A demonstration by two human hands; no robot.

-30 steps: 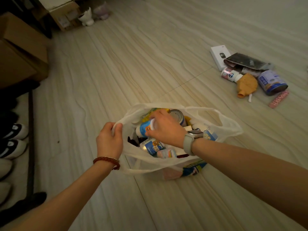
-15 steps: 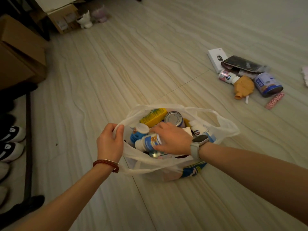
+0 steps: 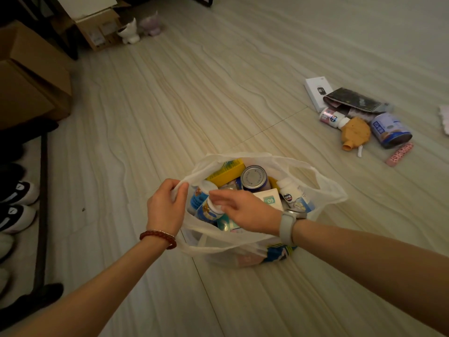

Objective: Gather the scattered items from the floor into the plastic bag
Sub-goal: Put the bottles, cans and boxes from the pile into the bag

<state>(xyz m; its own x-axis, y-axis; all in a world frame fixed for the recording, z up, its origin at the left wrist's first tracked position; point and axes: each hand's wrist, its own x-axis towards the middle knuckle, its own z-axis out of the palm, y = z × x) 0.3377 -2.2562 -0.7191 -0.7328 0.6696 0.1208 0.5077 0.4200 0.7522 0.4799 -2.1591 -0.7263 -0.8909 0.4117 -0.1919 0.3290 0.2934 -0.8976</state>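
Lying well apart from plastic bag [image 3: 328,190]: blue can [image 3: 391,130], white box [image 3: 315,91].

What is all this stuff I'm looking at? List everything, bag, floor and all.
plastic bag: one, white translucent, on the floor, mouth open
tin can: one, silver top, inside the bag
yellow box: one, inside the bag, far side
white bottle: one, inside the bag, right side
blue-labelled bottle: one, in the bag under the right hand
white box: one, on the floor, far right
dark pouch: one, beside the white box
pink-labelled bottle: one, lying by the pouch
orange pouch: one, on the floor
blue can: one, on its side
pink strip: one, near the blue can
cardboard boxes: brown, at left
shoes: black and white, left edge
left hand: grips the bag's rim
right hand: fingers relaxed over the bag's contents
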